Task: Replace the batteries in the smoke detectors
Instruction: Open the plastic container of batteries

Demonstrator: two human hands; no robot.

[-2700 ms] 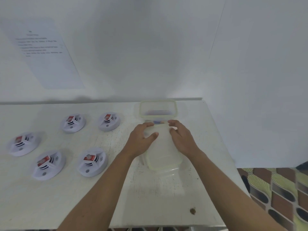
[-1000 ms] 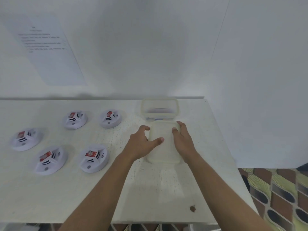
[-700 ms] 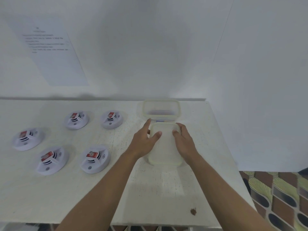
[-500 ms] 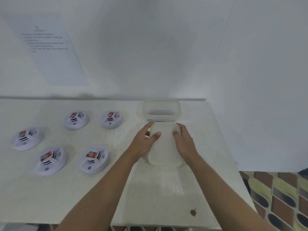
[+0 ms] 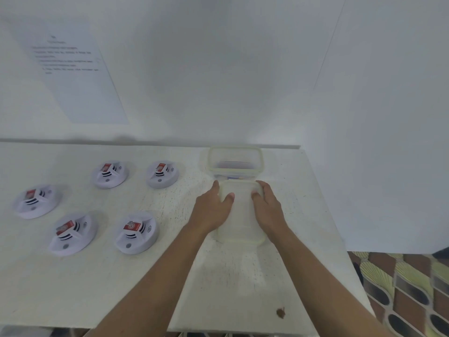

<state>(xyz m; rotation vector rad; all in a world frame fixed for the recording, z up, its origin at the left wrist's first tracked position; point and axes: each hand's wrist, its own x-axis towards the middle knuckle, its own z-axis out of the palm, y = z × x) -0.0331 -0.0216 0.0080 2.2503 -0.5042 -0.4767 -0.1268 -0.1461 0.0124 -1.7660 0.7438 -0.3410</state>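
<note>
Several round white smoke detectors lie on the white table (image 5: 73,288), each showing a red-labelled battery; one detector (image 5: 136,233) is closest to my arms and another (image 5: 162,174) sits further back. A clear plastic container (image 5: 235,161) stands open at the back right, with something dark lying in it. Its translucent lid (image 5: 241,215) lies flat just in front of it. My left hand (image 5: 213,209) grips the lid's left edge and my right hand (image 5: 267,205) grips its right edge.
A printed sheet (image 5: 70,74) hangs on the wall at the left. The table's right edge runs close to a white wall, with patterned floor (image 5: 413,288) below. A small brown stain (image 5: 280,312) marks the table's front edge.
The lid, held tilted above the table 2.7 s ago, now lies flat in front of the container. Both hands have stayed on its edges, the left fingers shifting slightly.
</note>
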